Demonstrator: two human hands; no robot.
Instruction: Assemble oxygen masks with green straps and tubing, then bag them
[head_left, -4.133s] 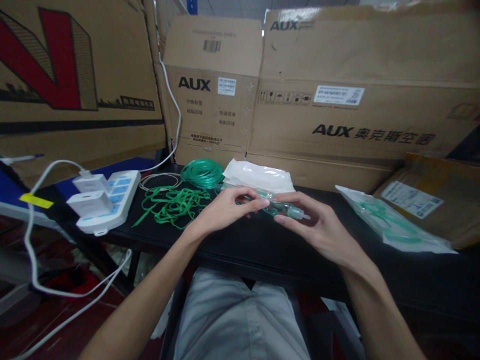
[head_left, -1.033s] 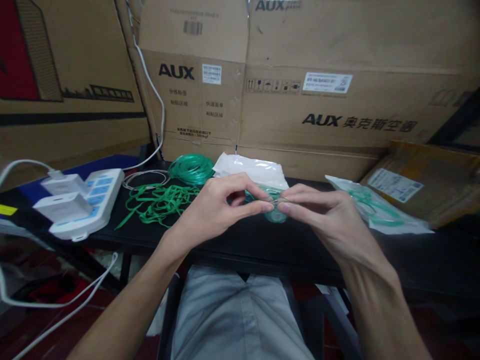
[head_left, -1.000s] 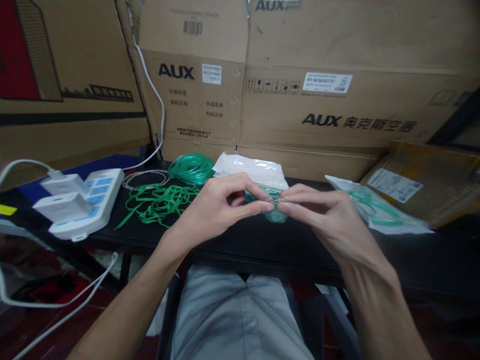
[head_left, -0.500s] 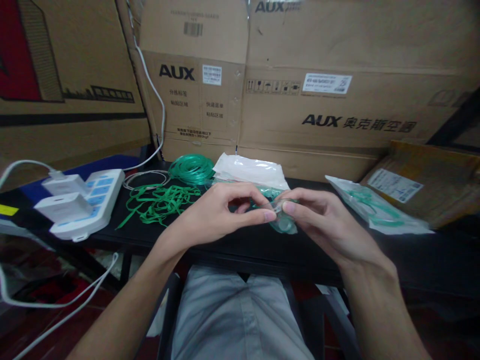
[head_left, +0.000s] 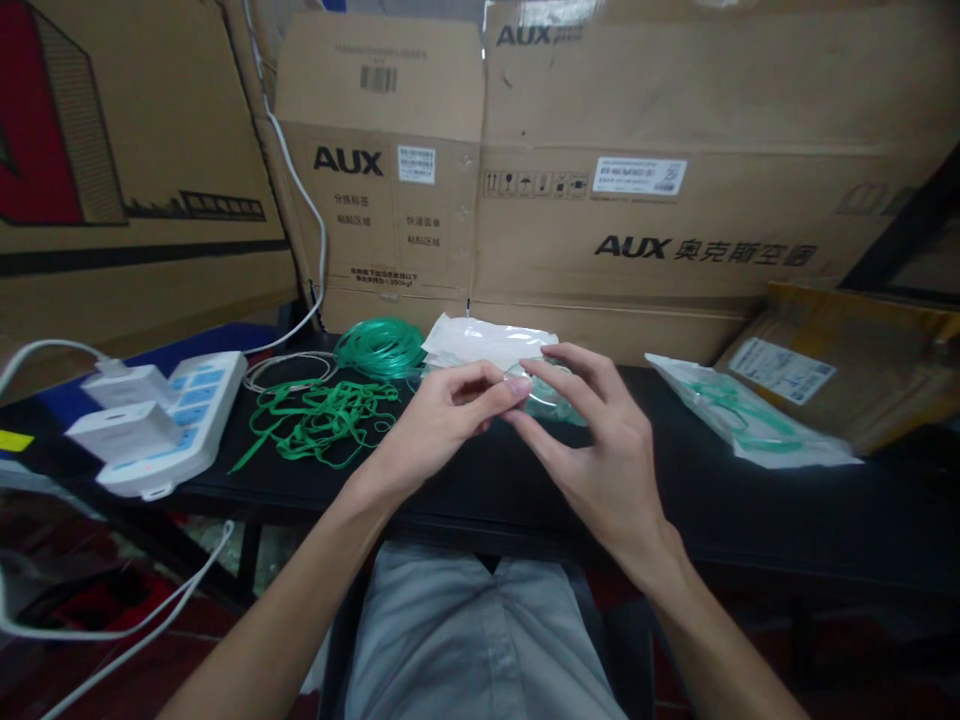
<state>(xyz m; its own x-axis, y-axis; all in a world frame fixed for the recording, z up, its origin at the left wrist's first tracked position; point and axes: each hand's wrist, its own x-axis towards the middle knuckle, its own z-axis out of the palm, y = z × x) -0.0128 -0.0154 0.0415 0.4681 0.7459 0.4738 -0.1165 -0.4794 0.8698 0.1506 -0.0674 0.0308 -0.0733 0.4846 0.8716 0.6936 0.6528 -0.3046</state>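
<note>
Over the black table (head_left: 450,480), my left hand (head_left: 457,405) is closed in a pinch, thumb against forefinger. What it grips is too small and blurred to name. My right hand (head_left: 592,430) faces it with thumb and fingers spread apart, their tips near the left fingertips. A thin pale curved strand (head_left: 551,400) shows between the hands; I cannot tell which fingers touch it. Behind the fingers lies clear plastic with green inside (head_left: 566,412), partly hidden, in front of a white plastic packet (head_left: 487,340).
To the left lie tangled green strips (head_left: 322,420), a coil of green tubing (head_left: 381,347), a thin pale cord coil (head_left: 289,370) and a power strip with chargers (head_left: 195,420). A packet with green loops (head_left: 750,420) is at right, beside a box (head_left: 847,350). Large cartons (head_left: 540,240) stand behind.
My right hand has opened out of its pinch and shifted left. My left hand has drawn slightly left, still pinching. The clear green-tinted piece between the fingertips is no longer plainly visible there.
</note>
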